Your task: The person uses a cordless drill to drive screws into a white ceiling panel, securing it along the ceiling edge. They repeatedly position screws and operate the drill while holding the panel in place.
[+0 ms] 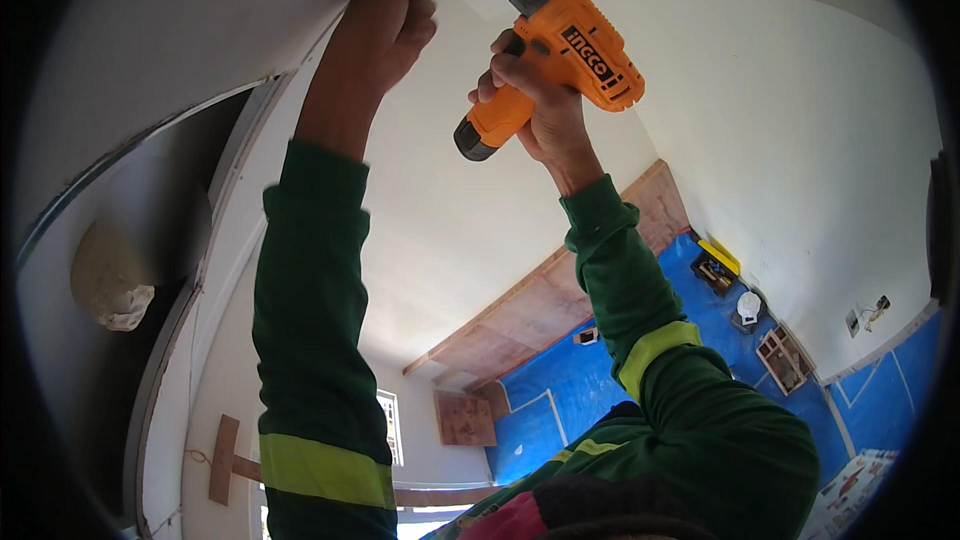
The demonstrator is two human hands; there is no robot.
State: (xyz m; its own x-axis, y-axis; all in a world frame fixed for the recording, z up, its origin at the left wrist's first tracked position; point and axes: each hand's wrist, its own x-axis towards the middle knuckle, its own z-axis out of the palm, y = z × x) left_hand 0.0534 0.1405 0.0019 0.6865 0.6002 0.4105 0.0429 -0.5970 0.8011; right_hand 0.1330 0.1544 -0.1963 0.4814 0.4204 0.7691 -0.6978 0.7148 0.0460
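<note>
An orange and black cordless drill (pixel 580 45) is gripped by its handle in my right hand (pixel 545 105), raised high at the top of the view. Its black chuck points up and to the left, with a thin bit running out of the frame. Left of the chuck, my left hand (pixel 385 25) is lifted against the edge of a pale overhead panel (pixel 200 10). Its fingers are curled in and the thumb stretches toward the bit; whatever they may hold is hidden. Both arms wear green sleeves with yellow-green bands.
At left, a dark opening (pixel 175 230) in the panel shows a rounded beige object (pixel 115 265). Blue sheeting (pixel 550 395) covers the floor far below, with a black and yellow toolbox (pixel 715 265) and a wooden crate (pixel 785 360) by the wall. Wooden boards (pixel 540 305) line another wall.
</note>
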